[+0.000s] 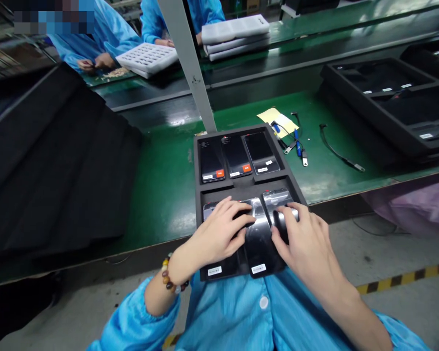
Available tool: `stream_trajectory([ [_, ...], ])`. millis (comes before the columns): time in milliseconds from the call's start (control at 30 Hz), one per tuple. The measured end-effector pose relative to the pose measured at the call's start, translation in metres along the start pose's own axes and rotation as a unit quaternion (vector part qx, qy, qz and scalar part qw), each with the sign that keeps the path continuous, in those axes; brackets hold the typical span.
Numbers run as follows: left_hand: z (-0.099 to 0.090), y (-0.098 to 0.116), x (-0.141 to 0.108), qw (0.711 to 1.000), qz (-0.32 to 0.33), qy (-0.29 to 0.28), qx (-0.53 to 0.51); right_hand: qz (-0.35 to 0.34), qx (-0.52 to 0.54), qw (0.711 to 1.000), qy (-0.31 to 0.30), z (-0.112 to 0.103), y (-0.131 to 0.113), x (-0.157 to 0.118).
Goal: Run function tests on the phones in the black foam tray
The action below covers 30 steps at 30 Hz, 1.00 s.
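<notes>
A black foam tray [249,182] lies across the table's front edge, holding two rows of smartphones. In the far row, two phones bear orange stickers; the third phone [256,150] has white labels. My left hand [223,229] lies over the near row with its fingers stretched out, fingertips at the middle phone [259,243]. Below it, part of the left phone [219,261] shows, with a white label. My right hand [307,236] curls its thumb and fingers around the right-hand phone [276,197], whose lower part is hidden by the hand.
Stacked black trays [91,165] stand left; more phone-filled trays [384,92] are at right. Short cables [296,144] and yellow paper [274,117] lie behind my tray. A grey post [192,73] rises beyond. Across the line, people in blue work beside white trays [234,34].
</notes>
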<state>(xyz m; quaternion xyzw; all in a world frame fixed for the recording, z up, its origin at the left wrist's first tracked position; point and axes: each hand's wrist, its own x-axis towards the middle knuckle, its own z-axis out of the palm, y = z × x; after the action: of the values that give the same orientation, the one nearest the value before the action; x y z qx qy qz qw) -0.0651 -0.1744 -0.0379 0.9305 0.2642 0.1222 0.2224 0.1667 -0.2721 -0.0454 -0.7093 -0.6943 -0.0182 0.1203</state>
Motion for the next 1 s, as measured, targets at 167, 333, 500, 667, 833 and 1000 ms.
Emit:
stream_trajectory([
  [167, -0.008, -0.007, 0.035, 0.993, 0.097, -0.057, 0.038, 0.024, -0.01, 0.999, -0.025, -0.003, -0.003, 0.008],
  [333, -0.004, -0.011, 0.053, 0.986, 0.138, -0.087, 0.04, 0.036, 0.088, 0.995, 0.017, -0.014, 0.017, 0.001],
  [500, 0.008, -0.011, 0.058, 0.984, 0.157, -0.086, 0.024, 0.077, 0.283, 0.954, 0.056, -0.004, 0.056, -0.009],
  [667, 0.015, -0.012, 0.063, 0.985, 0.155, -0.076, 0.012, 0.101, 0.394, 0.912, 0.06, 0.023, 0.064, -0.016],
  [833, 0.016, -0.011, 0.063, 0.986, 0.151, -0.071, -0.002, 0.081, 0.397, 0.912, 0.064, 0.025, 0.064, -0.017],
  [1000, -0.002, -0.015, 0.056, 0.988, 0.136, -0.055, -0.042, 0.028, 0.363, 0.93, 0.052, 0.016, 0.069, -0.017],
])
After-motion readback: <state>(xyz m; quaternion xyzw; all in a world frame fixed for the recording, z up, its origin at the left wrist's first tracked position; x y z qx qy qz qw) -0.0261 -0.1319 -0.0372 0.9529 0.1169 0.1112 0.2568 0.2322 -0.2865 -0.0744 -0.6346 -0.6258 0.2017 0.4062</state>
